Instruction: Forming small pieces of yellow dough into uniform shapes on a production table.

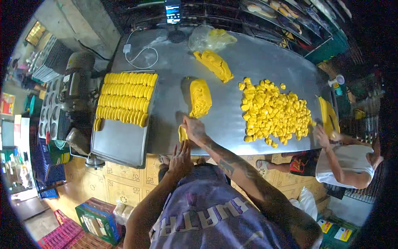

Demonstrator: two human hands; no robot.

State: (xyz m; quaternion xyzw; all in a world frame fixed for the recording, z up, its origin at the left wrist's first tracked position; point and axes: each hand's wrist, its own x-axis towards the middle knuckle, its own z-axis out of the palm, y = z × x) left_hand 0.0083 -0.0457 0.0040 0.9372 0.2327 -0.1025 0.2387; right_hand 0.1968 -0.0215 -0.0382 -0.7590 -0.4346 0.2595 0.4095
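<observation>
A small strip of yellow dough [183, 134] lies at the near edge of the metal table. My left hand [180, 159] reaches its near end, fingers stretched out and resting against it. Curled over the strip's far end is my right hand [194, 128], closed, with its fingertips partly hidden. Just beyond that hand sits a larger lump of yellow dough [200, 96], rough at its near end. Farther back lies a long slab of yellow dough [214, 65]. To the left, rows of shaped dough rolls [126, 97] fill the far part of a metal tray [118, 147].
Many cut dough pieces [275, 114] are heaped on the table's right side. A co-worker [342, 162] handles another dough slab [328, 116] at the right end. A phone on a stand [173, 14], a white cable [143, 58] and a plastic bag [205, 39] occupy the far side.
</observation>
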